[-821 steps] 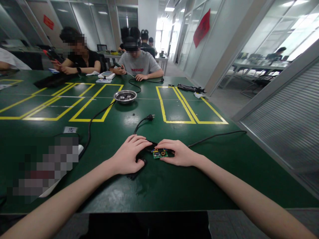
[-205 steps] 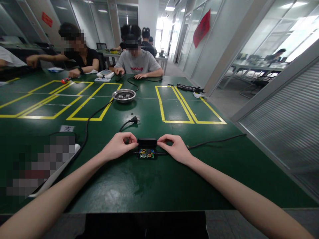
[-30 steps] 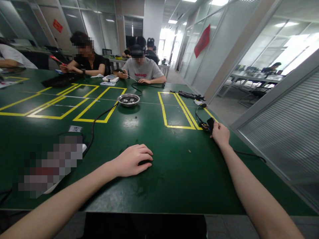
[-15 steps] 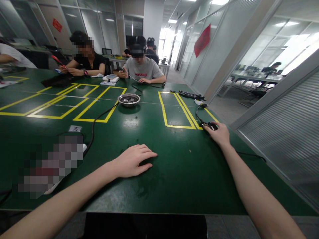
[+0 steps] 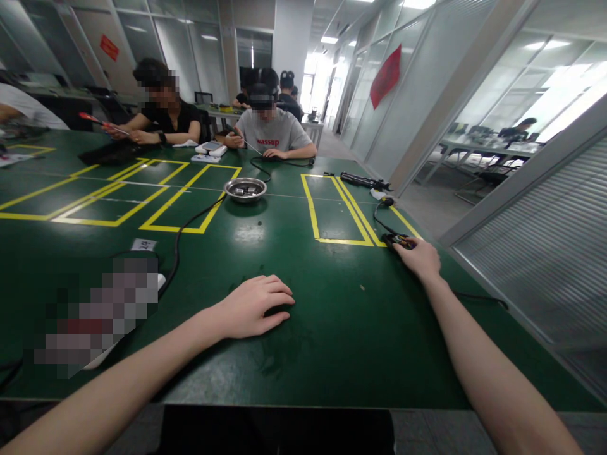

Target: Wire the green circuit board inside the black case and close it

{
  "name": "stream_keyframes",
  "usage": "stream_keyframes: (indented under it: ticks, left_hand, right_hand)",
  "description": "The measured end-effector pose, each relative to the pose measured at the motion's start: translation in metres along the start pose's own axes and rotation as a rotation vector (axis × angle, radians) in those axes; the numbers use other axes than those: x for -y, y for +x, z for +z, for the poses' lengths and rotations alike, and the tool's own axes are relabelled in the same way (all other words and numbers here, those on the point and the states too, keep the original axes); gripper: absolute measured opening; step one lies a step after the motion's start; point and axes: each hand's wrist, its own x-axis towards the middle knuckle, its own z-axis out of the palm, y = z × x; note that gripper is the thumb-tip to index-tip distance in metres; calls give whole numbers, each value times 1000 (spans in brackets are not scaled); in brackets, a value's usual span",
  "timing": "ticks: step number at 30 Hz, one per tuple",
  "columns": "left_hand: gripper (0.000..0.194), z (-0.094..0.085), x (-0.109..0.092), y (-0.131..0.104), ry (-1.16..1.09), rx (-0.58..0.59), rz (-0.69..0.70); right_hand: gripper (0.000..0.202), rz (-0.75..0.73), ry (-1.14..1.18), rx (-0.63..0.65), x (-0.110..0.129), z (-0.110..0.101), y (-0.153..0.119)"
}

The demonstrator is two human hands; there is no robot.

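On the green table (image 5: 332, 354), my left hand (image 5: 258, 306) rests palm down, its fingers stretched out and holding nothing. My right hand (image 5: 420, 258) is reached out to the table's right side, thumb and fingers closed around the near end of a small black device (image 5: 396, 239) with coloured bits on it. A black cord (image 5: 378, 218) runs from the far side of the device to a dark plug-like end (image 5: 387, 201). The hand covers part of the device, so its exact kind is unclear.
A metal bowl (image 5: 245, 190) holds several small metal parts. Yellow tape (image 5: 344, 242) outlines rectangles on the table. A folded black tripod-like stand (image 5: 363, 181) lies at the far right. A pixelated object (image 5: 95, 316) is at left. A person in a grey shirt (image 5: 275, 129) sits opposite.
My right hand has shifted slightly right and nearer, showing more of the black device. My left fingers have drawn in a little. The person at the far left has lowered a red-handled tool.
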Motion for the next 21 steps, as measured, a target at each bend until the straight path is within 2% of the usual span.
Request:
stream_keyframes:
  ticks: [3,5,9,14,17,21]
  left_hand:
    - [19,0,0,0,-3,-11,2]
    - [20,0,0,1,-13,-17,4]
    - [23,1,2,1,-27,-39,-8]
    - [31,-1,2,1,-43,-169,-29]
    - [28,-3,-2,2,-86,-197,8]
    - [31,-2,-8,4,-97,-114,-3]
  right_hand:
    - [38,10,33,100,23,-1,-10]
    - [38,-77,103,191,45,0,-22]
    - [35,-407,309,382,94,0,-62]
    - [35,-899,526,696,146,-15,-124]
    - [37,-1094,587,813,161,-23,-151]
    - [35,-1176,582,786,164,-27,-163]
